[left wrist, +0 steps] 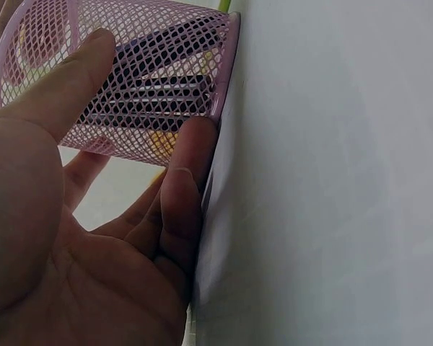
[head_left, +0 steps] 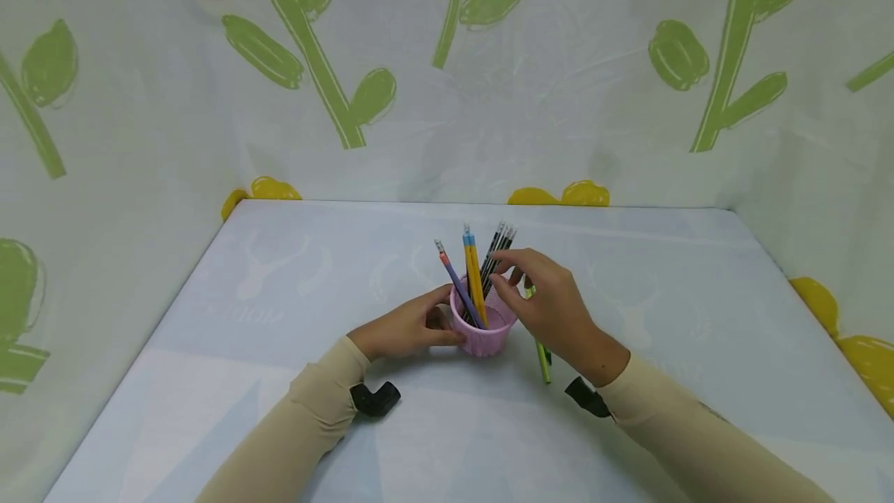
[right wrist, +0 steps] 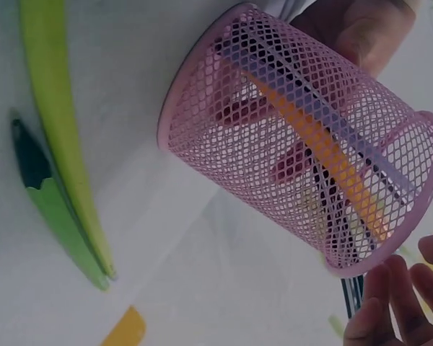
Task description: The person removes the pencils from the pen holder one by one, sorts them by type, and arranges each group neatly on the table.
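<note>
A pink mesh pencil cup (head_left: 485, 341) stands upright on the table. My left hand (head_left: 410, 328) grips its left side, the thumb and fingers around the mesh in the left wrist view. Yellow pencils (head_left: 474, 274), a purple pencil (head_left: 457, 284) and several black pencils (head_left: 501, 239) lean inside the cup. Over the cup's right rim is my right hand (head_left: 555, 301), its fingers loosely bent beside the black pencils, thumb and index finger apart. Beneath it, a lime-green pencil (right wrist: 54, 108) and a green pencil with a dark tip (right wrist: 61, 231) lie on the table, right of the cup.
The pale patterned tabletop (head_left: 279, 317) spreads around the cup. White sheeting (head_left: 559, 123) with green leaf prints rises behind and at both sides. Each sleeved wrist carries a black device, such as the one (head_left: 377, 400) on the left.
</note>
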### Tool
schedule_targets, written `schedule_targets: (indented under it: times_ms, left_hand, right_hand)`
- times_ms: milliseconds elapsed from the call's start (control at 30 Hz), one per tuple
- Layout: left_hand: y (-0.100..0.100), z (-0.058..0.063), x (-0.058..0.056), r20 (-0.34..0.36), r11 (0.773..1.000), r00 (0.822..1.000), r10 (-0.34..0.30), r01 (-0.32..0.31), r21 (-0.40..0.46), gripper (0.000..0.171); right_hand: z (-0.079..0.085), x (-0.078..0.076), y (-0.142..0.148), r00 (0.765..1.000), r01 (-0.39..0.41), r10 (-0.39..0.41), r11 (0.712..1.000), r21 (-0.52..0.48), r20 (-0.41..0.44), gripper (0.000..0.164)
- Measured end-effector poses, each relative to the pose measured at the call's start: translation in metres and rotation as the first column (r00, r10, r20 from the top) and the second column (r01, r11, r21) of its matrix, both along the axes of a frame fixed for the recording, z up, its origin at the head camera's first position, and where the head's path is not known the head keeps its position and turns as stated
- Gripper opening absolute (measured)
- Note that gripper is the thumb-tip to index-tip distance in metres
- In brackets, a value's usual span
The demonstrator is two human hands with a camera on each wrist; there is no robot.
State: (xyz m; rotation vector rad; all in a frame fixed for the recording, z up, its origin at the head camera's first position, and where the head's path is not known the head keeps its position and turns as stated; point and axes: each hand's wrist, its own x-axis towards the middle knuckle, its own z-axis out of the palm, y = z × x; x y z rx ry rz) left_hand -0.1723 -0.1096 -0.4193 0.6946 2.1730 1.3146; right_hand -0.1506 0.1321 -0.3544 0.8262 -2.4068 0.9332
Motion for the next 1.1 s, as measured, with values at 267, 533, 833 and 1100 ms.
schedule_targets:
  times_ms: [267,533,833,1100]
  left_hand:
    - [-0.001,0.002,0.003,0.009,1.0,1.0,0.009,-0.009,0.002,0.078]
    - [-0.004,-0.002,0.002,0.006,1.0,1.0,0.006,-0.006,-0.003,0.079]
    - [-0.006,-0.001,0.001,0.02,1.0,1.0,0.011,-0.01,-0.007,0.081]
    - [-0.001,-0.002,-0.001,0.005,1.0,1.0,-0.022,0.022,0.012,0.073]
  right_hand:
    - [0.002,-0.006,-0.01,0.999,0.001,0.002,0.999,0.047,-0.053,0.041]
    - [0.006,-0.014,-0.017,0.997,0.007,-0.002,0.997,0.076,-0.075,0.048]
    - [0.006,-0.02,-0.025,1.0,0.0,-0.003,0.993,0.116,0.023,0.057]
    - [0.001,-0.019,-0.019,1.0,0.016,-0.017,0.992,0.128,0.008,0.058]
